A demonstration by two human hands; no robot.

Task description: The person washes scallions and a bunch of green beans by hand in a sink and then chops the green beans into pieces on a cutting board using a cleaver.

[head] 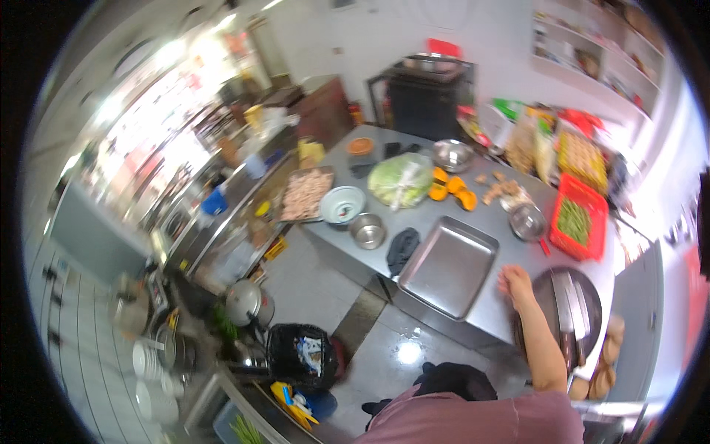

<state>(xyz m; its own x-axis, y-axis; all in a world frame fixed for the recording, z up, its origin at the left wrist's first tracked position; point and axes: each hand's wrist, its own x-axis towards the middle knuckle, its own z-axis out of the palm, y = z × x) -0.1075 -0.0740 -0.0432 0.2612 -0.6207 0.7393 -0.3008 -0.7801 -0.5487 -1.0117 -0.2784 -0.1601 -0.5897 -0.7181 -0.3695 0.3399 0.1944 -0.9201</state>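
Note:
My right hand (515, 284) hangs over the metal table just right of an empty rectangular steel tray (450, 268), its fingers curled; whether it holds anything cannot be told. To its right is a round dark board (542, 293) with two cleavers (564, 305) lying on it. My left hand is out of view. A dark cloth (402, 250) lies against the tray's left side. Above the tray are cut pumpkin pieces (455, 186) and a bagged cabbage (400, 180). A steel bowl (527, 222) and a red basket of green beans (574, 222) are beyond the hand.
Left on the table (346, 244) are a steel pot (367, 231), a pale bowl (343, 205) and a tray of pale meat (308, 193). A black-lined bin (302, 355) and a lidded pressure cooker (249, 302) stand below. Bagged goods (582, 158) crowd the far right side.

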